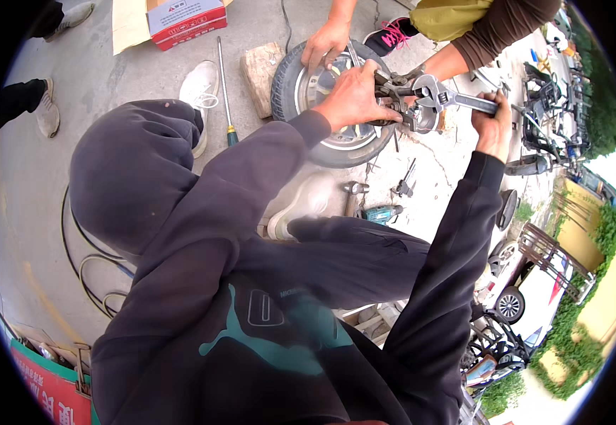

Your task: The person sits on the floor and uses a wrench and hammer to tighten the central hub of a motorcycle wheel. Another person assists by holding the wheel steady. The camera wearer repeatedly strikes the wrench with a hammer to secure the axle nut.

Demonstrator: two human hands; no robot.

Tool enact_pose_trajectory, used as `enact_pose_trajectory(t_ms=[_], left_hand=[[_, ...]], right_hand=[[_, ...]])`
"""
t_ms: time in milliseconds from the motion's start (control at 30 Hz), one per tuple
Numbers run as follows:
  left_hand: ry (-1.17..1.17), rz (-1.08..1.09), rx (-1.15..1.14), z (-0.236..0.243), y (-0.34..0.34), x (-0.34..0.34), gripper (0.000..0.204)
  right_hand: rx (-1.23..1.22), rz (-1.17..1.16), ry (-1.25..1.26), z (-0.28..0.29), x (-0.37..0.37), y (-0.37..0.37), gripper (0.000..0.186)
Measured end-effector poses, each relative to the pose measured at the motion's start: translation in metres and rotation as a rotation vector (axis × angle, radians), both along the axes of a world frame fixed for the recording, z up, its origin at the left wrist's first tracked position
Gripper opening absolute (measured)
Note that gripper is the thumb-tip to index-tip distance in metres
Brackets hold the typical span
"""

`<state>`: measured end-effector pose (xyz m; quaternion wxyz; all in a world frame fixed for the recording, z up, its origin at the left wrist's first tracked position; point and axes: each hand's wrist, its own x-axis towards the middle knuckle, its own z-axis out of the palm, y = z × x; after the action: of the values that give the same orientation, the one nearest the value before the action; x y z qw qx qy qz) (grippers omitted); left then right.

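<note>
My right hand (493, 129) is closed round the handle of a large adjustable wrench (472, 102). Its jaws sit at a dark and silvery metal assembly (421, 122) above the right side of a wheel with a black tyre (284, 92). My left hand (354, 98) grips the near left side of that assembly, thumb and fingers pressed to it. What the wrench jaws bite on is too crowded to tell. Across from me, another person's hand (327, 46) rests over the wheel's far left side, beside a metal bar. That person's other forearm (447, 62) reaches toward the assembly; its hand is partly hidden.
A long screwdriver (224, 92) and a wooden block (260, 76) lie left of the wheel. Nearer me are a hammer (353, 197), a teal power tool (381, 214) and a small metal tool (406, 180). An opened red-and-white box (187, 25) stands far left. Hoses (85, 265) curl on the ground.
</note>
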<state>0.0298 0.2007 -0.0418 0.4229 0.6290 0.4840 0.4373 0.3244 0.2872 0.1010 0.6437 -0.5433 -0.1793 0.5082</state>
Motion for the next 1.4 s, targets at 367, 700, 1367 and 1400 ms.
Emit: enact_pose_trajectory(t_ms=[367, 700, 1367, 1400], left_hand=[[-0.544, -0.014, -0.077, 0.036, -0.030, -0.012, 0.088], [0.001, 0.010, 0.097, -0.002, -0.003, 0.000, 0.093], [-0.029, -0.027, -0.023, 0.012, 0.001, -0.008, 0.084], [-0.037, -0.023, -0.022, 0.013, 0.000, -0.011, 0.084]], right_hand=[[0.675, 0.782, -1.794, 0.036, -0.261, -0.151, 0.029], [-0.054, 0.084, -0.179, 0.035, -0.045, 0.033, 0.028], [-0.057, 0.070, -0.170, 0.041, -0.064, 0.037, 0.023], [0.068, 0.047, 0.012, 0.036, -0.042, -0.002, 0.021]])
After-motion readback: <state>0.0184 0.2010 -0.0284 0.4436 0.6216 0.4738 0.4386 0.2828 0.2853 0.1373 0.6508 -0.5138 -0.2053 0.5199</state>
